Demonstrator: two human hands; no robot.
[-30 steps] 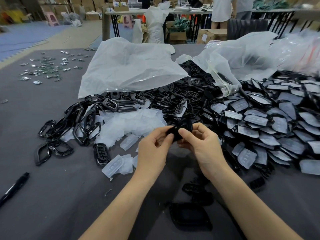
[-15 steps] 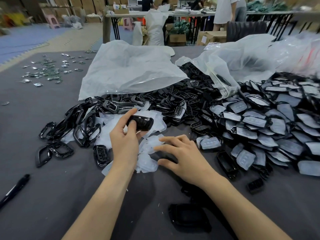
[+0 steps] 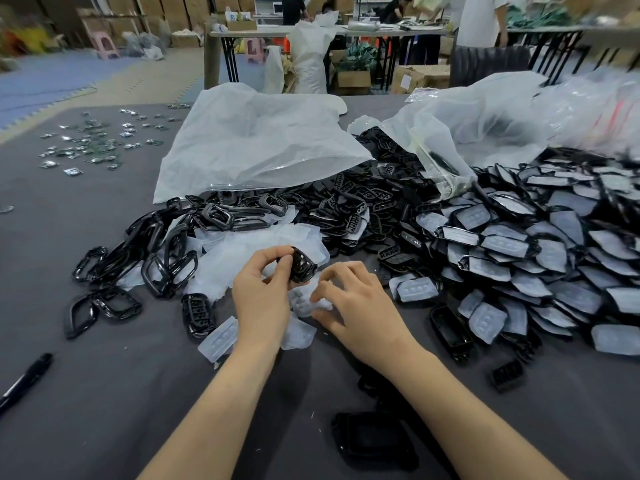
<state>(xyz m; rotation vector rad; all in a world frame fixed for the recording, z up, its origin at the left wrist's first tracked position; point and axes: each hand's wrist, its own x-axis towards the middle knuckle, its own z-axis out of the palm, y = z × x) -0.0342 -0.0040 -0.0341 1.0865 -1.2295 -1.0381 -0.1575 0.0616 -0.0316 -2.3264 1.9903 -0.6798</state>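
Holding a black key-fob shell (image 3: 302, 268) between thumb and curled fingers, the left hand (image 3: 259, 299) keeps it raised just above the bench (image 3: 104, 393), over a loose heap of clear pads (image 3: 242, 252). The right hand (image 3: 353, 306), just beside it, curls down with fingertips and thumb pinching one translucent button pad (image 3: 304, 306) at the near edge of that heap. The shell looks light, stiff and glossy, so probably slick. A hold on its long side edges seems best, leaving the open face free to take the pad. The pad looks thin, soft and floppy, nearly weightless, and likely to cling to its neighbours. It is best taken by a corner or rim so that only one lifts and the raised button bumps are not squashed. To the right lies a large heap of fitted shells (image 3: 519, 258), and farther back a white plastic bag (image 3: 249, 143) lies over more black parts.
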